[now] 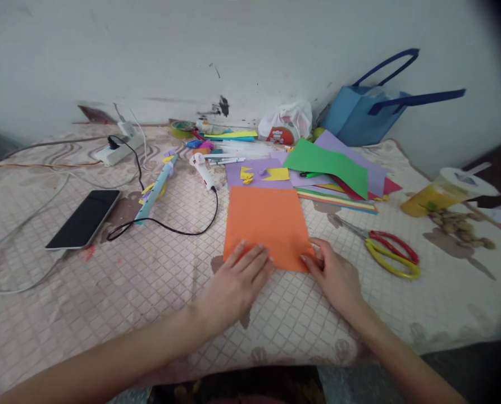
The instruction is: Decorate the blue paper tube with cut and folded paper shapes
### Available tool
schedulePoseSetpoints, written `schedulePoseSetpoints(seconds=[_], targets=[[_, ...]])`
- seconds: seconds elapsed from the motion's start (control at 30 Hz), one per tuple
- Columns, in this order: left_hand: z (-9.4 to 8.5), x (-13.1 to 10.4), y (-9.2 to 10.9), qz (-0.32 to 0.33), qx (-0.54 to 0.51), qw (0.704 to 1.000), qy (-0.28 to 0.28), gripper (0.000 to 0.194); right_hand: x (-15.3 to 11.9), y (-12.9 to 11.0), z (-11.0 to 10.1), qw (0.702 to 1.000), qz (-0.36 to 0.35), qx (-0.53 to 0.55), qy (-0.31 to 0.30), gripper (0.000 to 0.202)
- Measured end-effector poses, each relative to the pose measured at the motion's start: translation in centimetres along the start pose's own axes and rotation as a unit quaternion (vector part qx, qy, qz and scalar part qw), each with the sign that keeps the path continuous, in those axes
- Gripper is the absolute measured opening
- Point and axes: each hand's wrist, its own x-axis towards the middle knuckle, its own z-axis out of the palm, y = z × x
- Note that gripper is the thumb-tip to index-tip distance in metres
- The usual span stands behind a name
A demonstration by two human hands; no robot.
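An orange sheet of craft paper (267,219) lies flat on the patterned tablecloth in front of me. My left hand (237,283) rests on its near left edge, palm down with the fingers stretched out. At the near right corner, my right hand (335,272) pinches the sheet between thumb and fingers. To the right of that hand lie scissors (387,252) with one red and one yellow handle. Just beyond the orange sheet is purple paper (253,168) with small yellow cut pieces (276,174) on it.
A white glue gun (202,171) with a black cord lies behind left. Further left are a phone (84,220), a blue decorated strip (155,191) and a power strip (122,147). Coloured sheets (326,165), a blue bag (360,115) and a tilted drink cup (436,193) stand to the right.
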Motion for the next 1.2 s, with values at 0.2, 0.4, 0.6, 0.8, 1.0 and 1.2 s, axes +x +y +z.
schedulePoseSetpoints(seconds=[0.2,0.4,0.6,0.8,1.0,1.2], targets=[[1.0,0.7,2.8,-0.037,-0.025,0.997,-0.058,0.067,0.0,-0.1,-0.2,1.000,-0.008,0.003,0.002,0.040],[1.6,0.2,3.5,-0.066,-0.025,0.994,-0.089,0.073,0.0,-0.3,-0.2,1.000,-0.005,0.008,0.013,0.037],[1.8,0.1,3.6,-0.077,-0.034,0.993,-0.087,0.074,-0.1,-0.3,-0.3,1.000,0.021,0.022,0.000,0.035],[2.0,0.0,3.6,-0.082,-0.044,0.992,-0.080,0.073,-0.2,-0.1,-0.3,0.999,0.027,0.039,0.008,0.033],[1.9,0.0,3.6,-0.079,-0.044,0.993,-0.076,0.072,-0.3,-0.1,-0.3,0.998,0.034,0.047,0.007,0.035],[1.9,0.1,3.6,-0.079,-0.042,0.993,-0.080,0.073,-0.7,-0.3,-0.9,0.996,0.029,0.078,0.009,0.033]])
